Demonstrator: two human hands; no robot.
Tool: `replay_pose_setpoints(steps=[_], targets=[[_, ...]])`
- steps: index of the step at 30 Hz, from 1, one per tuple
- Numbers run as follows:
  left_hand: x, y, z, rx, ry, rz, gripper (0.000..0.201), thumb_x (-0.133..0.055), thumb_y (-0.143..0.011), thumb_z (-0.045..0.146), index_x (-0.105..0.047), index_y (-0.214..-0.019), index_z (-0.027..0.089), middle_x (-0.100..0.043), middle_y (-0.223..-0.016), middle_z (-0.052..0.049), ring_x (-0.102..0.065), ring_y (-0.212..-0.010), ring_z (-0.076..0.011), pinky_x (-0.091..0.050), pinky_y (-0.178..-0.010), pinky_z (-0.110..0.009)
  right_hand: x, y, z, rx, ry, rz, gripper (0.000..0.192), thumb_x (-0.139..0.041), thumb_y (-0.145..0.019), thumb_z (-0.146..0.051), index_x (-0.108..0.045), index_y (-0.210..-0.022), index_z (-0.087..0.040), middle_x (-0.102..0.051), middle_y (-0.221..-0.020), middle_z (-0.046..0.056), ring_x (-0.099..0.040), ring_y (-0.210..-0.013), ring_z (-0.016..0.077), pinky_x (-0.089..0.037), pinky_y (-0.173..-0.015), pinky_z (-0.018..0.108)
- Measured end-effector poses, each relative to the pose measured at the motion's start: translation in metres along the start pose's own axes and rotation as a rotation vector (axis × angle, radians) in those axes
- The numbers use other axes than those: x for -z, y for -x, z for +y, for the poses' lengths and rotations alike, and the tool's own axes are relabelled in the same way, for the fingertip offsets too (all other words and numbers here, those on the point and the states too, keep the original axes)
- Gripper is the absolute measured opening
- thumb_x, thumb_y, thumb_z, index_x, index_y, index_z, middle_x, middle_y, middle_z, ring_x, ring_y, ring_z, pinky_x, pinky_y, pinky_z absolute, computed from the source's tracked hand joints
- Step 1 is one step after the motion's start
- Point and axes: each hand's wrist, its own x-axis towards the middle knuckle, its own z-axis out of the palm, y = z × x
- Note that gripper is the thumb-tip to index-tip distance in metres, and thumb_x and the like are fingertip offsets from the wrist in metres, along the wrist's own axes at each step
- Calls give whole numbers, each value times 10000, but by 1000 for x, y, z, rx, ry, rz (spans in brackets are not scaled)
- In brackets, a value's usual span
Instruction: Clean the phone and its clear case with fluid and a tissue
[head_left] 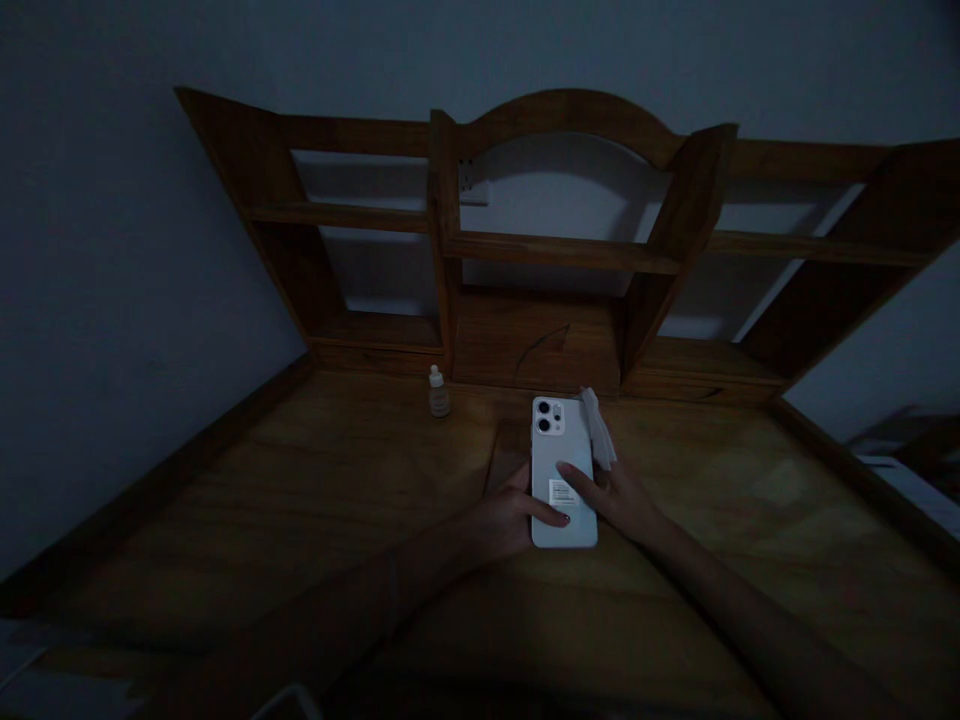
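Note:
A white phone [559,450] lies back side up on the wooden desk [315,500], its camera lenses toward the far end and a small label on its back. My left hand [506,515] grips its lower left edge, thumb across the back. My right hand [611,490] rests at the phone's right side, a finger touching the label, with a white cloth or tissue [598,428] pinched in its fingers. A small pale dropper bottle [438,392] stands upright to the left, beyond the phone.
A wooden hutch with open shelves [555,250] rises at the desk's back against a pale wall, with a wall socket [472,185] behind it. The room is dim. A pale object [911,480] sits off the desk at right.

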Motion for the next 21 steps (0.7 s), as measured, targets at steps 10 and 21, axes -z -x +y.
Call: replay_pose_setpoints(steps=[10, 21], targets=[[5, 0, 3, -9, 2, -66, 747, -753, -596, -32, -526, -1271, 193, -640, -1216, -132, -615, -1123, -351, -491, -931, -528, 0, 6, 2, -119, -298, -103, 637, -685, -864, -423, -433, -1426, -263, -663, -1251, 97, -660, -1099, 308, -592, -904, 477], [4, -2, 12, 152, 158, -239, 583, -480, -910, 560, -505, -1376, 211, -622, -1247, -163, -570, -1161, -375, -464, -895, -587, 5, -2, -1, -32, -87, 68, 447, -438, -998, -465, -502, -1417, -326, -511, -1468, -5, -369, -1426, 285, -266, -1205, 542]])
